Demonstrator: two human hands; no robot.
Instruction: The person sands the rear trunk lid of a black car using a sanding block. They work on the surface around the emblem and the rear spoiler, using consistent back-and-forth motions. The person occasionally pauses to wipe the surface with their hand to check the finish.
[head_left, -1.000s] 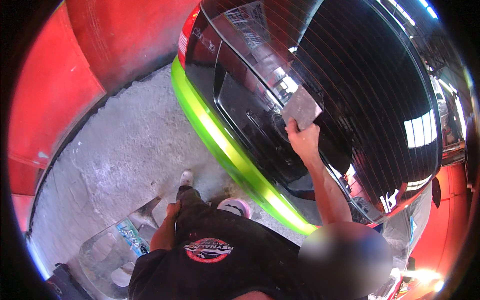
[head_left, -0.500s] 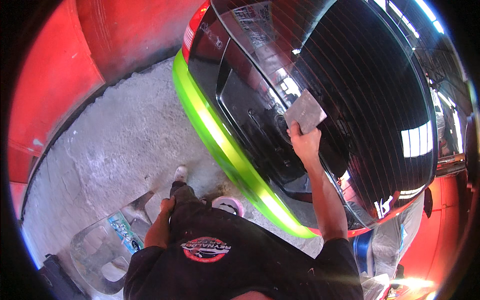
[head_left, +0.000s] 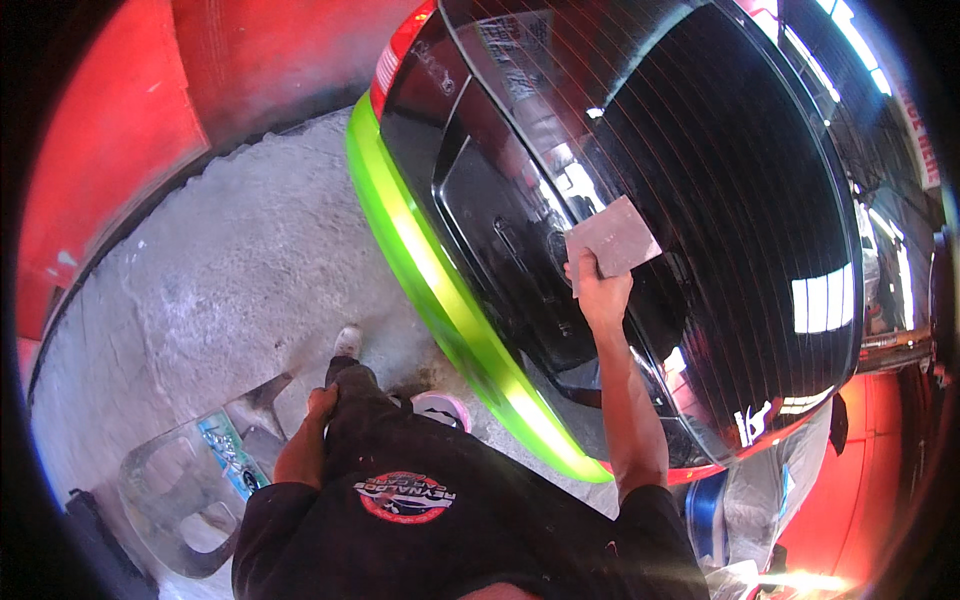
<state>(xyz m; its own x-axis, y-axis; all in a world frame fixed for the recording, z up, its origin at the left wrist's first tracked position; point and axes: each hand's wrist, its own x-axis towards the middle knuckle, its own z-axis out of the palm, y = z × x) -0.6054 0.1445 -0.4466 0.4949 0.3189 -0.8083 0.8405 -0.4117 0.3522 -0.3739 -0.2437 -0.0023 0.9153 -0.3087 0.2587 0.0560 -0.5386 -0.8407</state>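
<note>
In my right hand (head_left: pixel 604 296) is a thin, flat greyish-pink square sheet (head_left: pixel 618 236), pinched at its near edge with the thumb on top. I hold it over the black tailgate (head_left: pixel 500 230) of a car, beside the lower edge of the dark rear window (head_left: pixel 740 200). Whether the sheet touches the car, I cannot tell. My left hand (head_left: pixel 321 403) rests against my dark trouser leg near the knee. Its fingers look curled, and what they hold, if anything, is hidden.
A bright green bumper (head_left: pixel 425 255) runs along the car's near side. Beside my legs stands a pinkish round container (head_left: pixel 462 410). A grey cut-out panel (head_left: pixel 160 490) and a printed blue-green sheet (head_left: pixel 232 455) lie on the concrete floor (head_left: pixel 230 270). Red panels (head_left: pixel 110 130) stand at the left.
My view has shifted a little. The sheet has turned slightly in my right hand and appears lower, still over the car's rear. My left hand stays by my leg.
</note>
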